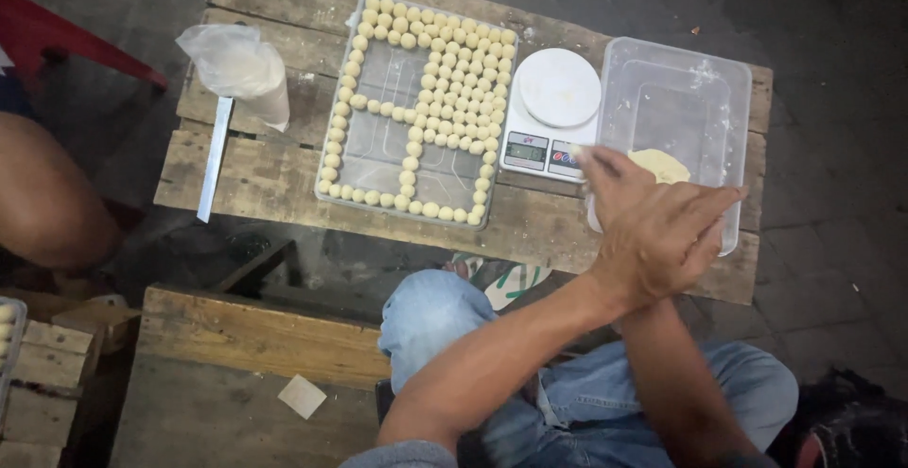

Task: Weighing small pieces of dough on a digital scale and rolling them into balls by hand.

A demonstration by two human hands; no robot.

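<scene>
The hands meet palm to palm at the front edge of the counter, the left hand [653, 232] flat on top with its fingers spread narrow, the right hand [705, 251] almost hidden beneath it. Whether anything is pressed between them cannot be told.

Going left to right: a bare knee [47, 203] of another person and a red stool [66, 38] sit off the counter's left side. On the counter [265, 184], a rough pallet of weathered planks over a dark concrete floor [832, 269], a long metal ruler [214, 158] lies near the left edge, beside a roll wrapped in a plastic bag [244, 69]. At the middle, a clear tray [378, 147] holds rows of small dough balls [454, 90] along its rim and packed into its upper right quarter; bare patches show in the tray's left half. A white digital kitchen scale [556, 109] stands just beside it. Farthest right, a clear plastic tub [681, 80] holds a lump of pale dough [662, 165], right behind the hands.

The tub reaches nearly to the counter's right edge. Open planks run along the front, below the tray.
</scene>
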